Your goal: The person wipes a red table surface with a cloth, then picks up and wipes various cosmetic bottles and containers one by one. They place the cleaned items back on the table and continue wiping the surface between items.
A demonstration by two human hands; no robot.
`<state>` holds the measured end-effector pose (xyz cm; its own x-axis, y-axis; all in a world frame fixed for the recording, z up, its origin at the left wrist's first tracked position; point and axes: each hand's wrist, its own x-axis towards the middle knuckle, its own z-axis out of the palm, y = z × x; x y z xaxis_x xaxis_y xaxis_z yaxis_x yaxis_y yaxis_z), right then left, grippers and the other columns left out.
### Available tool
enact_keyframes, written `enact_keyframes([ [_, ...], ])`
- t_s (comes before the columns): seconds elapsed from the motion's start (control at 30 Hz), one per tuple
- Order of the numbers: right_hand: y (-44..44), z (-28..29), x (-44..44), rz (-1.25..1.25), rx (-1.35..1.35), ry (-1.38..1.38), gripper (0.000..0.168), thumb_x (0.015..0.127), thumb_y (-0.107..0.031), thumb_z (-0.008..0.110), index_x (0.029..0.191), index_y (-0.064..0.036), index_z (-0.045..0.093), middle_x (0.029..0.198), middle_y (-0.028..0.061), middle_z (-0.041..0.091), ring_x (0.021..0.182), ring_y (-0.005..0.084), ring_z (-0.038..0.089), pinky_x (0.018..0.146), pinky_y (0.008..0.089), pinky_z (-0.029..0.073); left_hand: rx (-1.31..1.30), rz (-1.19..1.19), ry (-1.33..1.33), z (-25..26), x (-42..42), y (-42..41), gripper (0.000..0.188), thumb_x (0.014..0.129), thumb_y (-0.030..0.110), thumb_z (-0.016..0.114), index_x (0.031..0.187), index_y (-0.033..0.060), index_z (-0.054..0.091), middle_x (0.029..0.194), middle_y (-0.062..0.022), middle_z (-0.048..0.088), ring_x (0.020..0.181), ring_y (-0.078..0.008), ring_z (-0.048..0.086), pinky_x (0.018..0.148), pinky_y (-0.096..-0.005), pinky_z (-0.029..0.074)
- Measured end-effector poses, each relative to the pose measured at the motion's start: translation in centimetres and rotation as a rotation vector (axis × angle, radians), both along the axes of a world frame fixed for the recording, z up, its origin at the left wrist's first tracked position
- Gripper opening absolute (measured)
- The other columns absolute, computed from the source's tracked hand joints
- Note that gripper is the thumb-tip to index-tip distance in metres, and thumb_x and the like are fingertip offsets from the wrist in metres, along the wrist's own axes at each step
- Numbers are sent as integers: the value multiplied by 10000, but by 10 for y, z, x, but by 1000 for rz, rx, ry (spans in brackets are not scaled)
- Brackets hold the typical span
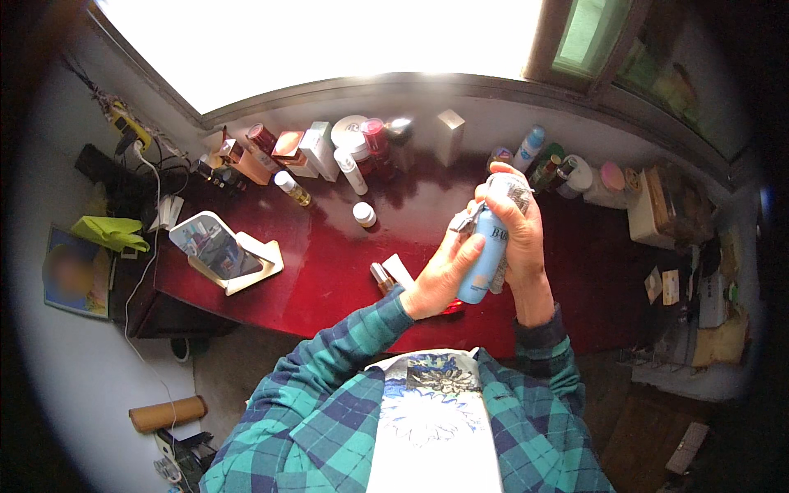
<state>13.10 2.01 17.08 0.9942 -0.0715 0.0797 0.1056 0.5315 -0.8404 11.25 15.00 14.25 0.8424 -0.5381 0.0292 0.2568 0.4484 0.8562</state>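
Observation:
A light-blue bottle (pixel 481 262) is tilted above the dark red table (pixel 308 265), between my two hands. My left hand (pixel 441 277) grips it from the left side, the thumb lying across its front. Around its upper end, my right hand (pixel 518 225) presses a crumpled grey cloth (pixel 515 188); the bottle's top is hidden by cloth and fingers. More of the cloth hangs behind the bottle's right side. Below the hands lies a shiny red thing (pixel 454 306), partly covered. Left of my left hand, a white tube (pixel 398 271) lies beside a small brown-and-silver bottle (pixel 381 277).
A mirror on a stand (pixel 225 249) is at the table's left. Along the window wall stand several cosmetic bottles, boxes and jars, with a white-capped jar (pixel 364 214) nearer. More bottles, including a blue-and-white one (pixel 529 148), and a storage box (pixel 653 209) stand at right.

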Motion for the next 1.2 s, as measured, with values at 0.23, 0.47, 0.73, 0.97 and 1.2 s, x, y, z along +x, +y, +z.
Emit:
enact_keyframes([
  [0.23,10,-7,-7,-264,-357,-108,505,906,-143,613,1331,5,384,1064,60,554,949,96,540,822,244,471,189,177,-201,-19,9,-5,721,951,426,494,1433,10,156,1200,-125,477,1042,-176,518,912,-309,433],
  [0.47,37,-8,-15,-299,-1011,-387,509,929,-183,501,1350,68,361,1424,273,294,1310,397,331,1085,425,270,-240,295,181,-18,21,-11,454,1007,383,362,1304,51,450,1168,-56,565,1019,-146,548,900,-295,446],
  [0.73,39,-24,-33,-161,-1339,-511,499,962,-281,408,1373,0,388,1470,189,302,1400,324,199,1129,475,85,-70,277,-108,-21,20,13,447,1005,314,316,1339,22,373,1307,-83,461,1196,-179,452,1037,-340,350],
  [0.97,22,5,35,-249,-853,-327,461,987,-224,406,1335,79,391,1370,239,424,1309,316,370,1087,349,269,-207,216,178,-20,2,-8,403,1019,297,344,1349,66,342,1310,-80,451,1193,-175,456,1025,-338,364],
  [1.2,50,-18,-6,-344,-1269,-576,461,885,-111,480,1310,60,437,1386,224,412,1321,325,357,1112,429,212,-107,201,-5,-28,15,11,457,999,317,383,1392,91,331,1355,-91,429,1234,-191,428,1034,-353,372],
])
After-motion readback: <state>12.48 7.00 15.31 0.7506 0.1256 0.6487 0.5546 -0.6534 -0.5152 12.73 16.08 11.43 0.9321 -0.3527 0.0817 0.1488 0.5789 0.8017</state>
